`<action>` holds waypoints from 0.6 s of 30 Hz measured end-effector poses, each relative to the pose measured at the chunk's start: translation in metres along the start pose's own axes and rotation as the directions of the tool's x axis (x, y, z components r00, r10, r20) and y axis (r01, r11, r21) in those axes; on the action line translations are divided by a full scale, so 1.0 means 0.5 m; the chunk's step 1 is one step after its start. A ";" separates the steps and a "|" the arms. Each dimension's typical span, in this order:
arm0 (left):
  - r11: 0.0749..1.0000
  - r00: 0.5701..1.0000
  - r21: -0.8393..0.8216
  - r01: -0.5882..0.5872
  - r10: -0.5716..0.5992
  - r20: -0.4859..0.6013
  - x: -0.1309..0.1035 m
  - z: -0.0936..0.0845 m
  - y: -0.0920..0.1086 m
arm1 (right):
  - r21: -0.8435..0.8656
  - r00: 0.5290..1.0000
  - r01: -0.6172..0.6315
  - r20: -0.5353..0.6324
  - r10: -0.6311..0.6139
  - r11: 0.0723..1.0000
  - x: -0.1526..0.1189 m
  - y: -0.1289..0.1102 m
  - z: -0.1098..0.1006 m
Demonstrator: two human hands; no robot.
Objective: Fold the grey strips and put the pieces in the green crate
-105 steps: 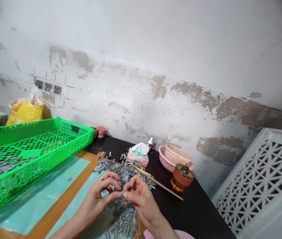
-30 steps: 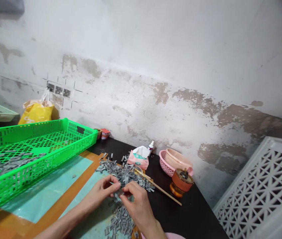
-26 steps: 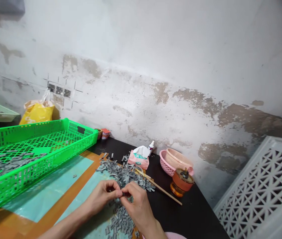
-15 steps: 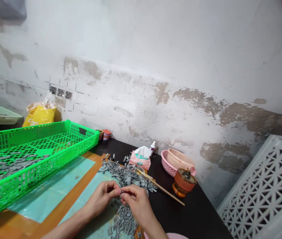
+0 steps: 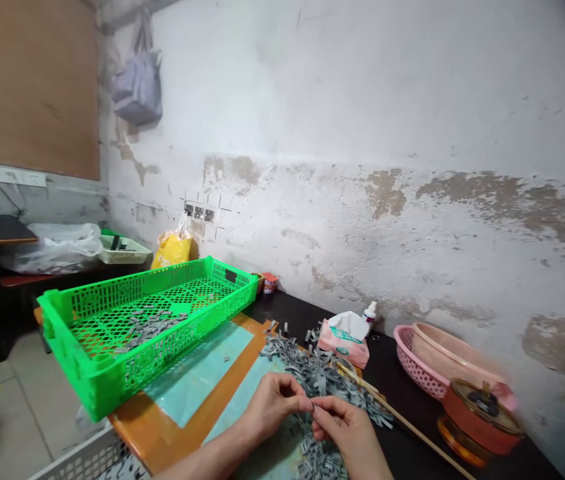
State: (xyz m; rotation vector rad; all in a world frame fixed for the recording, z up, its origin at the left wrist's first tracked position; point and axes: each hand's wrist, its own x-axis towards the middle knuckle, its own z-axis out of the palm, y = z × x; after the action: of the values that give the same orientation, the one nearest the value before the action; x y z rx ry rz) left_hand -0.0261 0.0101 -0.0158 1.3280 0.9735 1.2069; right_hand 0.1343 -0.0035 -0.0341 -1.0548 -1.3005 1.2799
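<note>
My left hand (image 5: 273, 405) and my right hand (image 5: 346, 430) meet fingertip to fingertip over the table, both pinched. Between them shows a sliver of a small grey piece (image 5: 312, 407), mostly covered by the fingers. Just beyond lies a loose heap of grey strips (image 5: 320, 373). Below and partly behind my right hand are many short grey pieces (image 5: 318, 460). To the left stands a green plastic crate (image 5: 170, 357), with more grey pieces (image 5: 155, 325) scattered on its mesh floor.
A wooden stick (image 5: 407, 421) lies right of the heap. Behind it are a pink tissue pack (image 5: 343, 343) and a small white bottle (image 5: 370, 312). Pink baskets (image 5: 455, 350) and an amber lidded jar (image 5: 482, 423) stand at the right. A yellow bag (image 5: 172, 250) sits by the wall.
The view has swung left, so the scene sits further right and the hanging bag and floor show. Both hands keep their pinch together at the same place by the heap.
</note>
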 end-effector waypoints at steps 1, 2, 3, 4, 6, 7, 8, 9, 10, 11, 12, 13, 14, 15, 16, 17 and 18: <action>1.000 1.000 0.004 -0.002 0.002 0.009 -0.001 0.000 -0.001 | -0.004 1.000 -0.002 -0.001 0.002 1.000 0.001 0.001 -0.002; 1.000 1.000 0.012 -0.006 0.006 0.019 -0.001 0.000 -0.001 | -0.013 1.000 0.002 -0.004 -0.003 1.000 0.001 0.001 -0.004; 1.000 1.000 0.022 -0.010 0.009 0.029 -0.002 0.000 -0.001 | -0.027 1.000 0.009 -0.007 -0.009 1.000 0.000 0.000 -0.005; 0.999 0.999 0.036 -0.015 0.014 0.040 -0.003 -0.001 -0.001 | -0.044 1.000 0.021 -0.012 -0.021 0.999 -0.001 -0.003 -0.005; 0.997 0.998 0.073 -0.032 0.027 0.063 -0.005 -0.003 -0.001 | -0.076 0.998 0.049 -0.025 -0.051 0.996 -0.005 -0.012 -0.003; 0.994 0.997 0.096 -0.044 0.037 0.073 -0.006 -0.004 -0.001 | -0.087 0.998 0.058 -0.029 -0.061 0.994 -0.007 -0.017 -0.001; 0.991 0.995 0.123 -0.058 0.048 0.084 -0.008 -0.004 -0.001 | -0.097 0.997 0.062 -0.028 -0.065 0.993 -0.010 -0.022 0.001; 0.985 0.994 0.154 -0.075 0.061 0.092 -0.010 -0.003 0.000 | -0.106 0.998 0.061 -0.025 -0.064 0.992 -0.012 -0.026 0.003; 0.978 0.992 0.189 -0.092 0.075 0.099 -0.013 -0.002 0.002 | -0.114 0.998 0.057 -0.022 -0.060 0.992 -0.015 -0.028 0.005; 0.967 0.991 0.229 -0.110 0.088 0.104 -0.016 -0.001 0.005 | -0.123 0.998 0.052 -0.020 -0.055 0.991 -0.017 -0.030 0.006; 0.953 0.989 0.274 -0.128 0.101 0.107 -0.019 -0.001 0.011 | -0.136 0.998 0.049 -0.022 -0.053 0.990 -0.019 -0.030 0.008; 0.935 0.988 0.324 -0.144 0.115 0.106 -0.023 -0.004 0.020 | -0.152 0.998 0.051 -0.028 -0.056 0.987 -0.020 -0.029 0.008; 0.913 0.987 0.377 -0.158 0.130 0.100 -0.028 -0.011 0.033 | -0.170 0.997 0.055 -0.042 -0.063 0.984 -0.021 -0.030 0.008; 0.886 0.985 0.431 -0.170 0.145 0.089 -0.032 -0.023 0.051 | -0.180 0.995 0.063 -0.065 -0.076 0.982 -0.020 -0.033 0.007; 0.858 0.984 0.482 -0.178 0.164 0.072 -0.037 -0.040 0.075 | -0.181 0.991 0.076 -0.095 -0.095 0.980 -0.020 -0.039 0.005; 0.829 0.982 0.528 -0.182 0.183 0.051 -0.043 -0.065 0.103 | -0.176 0.984 0.097 -0.132 -0.121 0.980 -0.019 -0.052 0.003; 0.792 0.978 0.583 -0.181 0.208 0.020 -0.051 -0.096 0.136 | -0.153 0.972 0.126 -0.178 -0.153 0.980 -0.020 -0.071 -0.001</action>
State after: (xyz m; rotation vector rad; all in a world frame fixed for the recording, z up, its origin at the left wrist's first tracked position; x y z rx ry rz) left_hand -0.0826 -0.0148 0.0453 1.9322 1.3335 1.1324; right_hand 0.1380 -0.0156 0.0004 -1.1331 -1.3093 0.9694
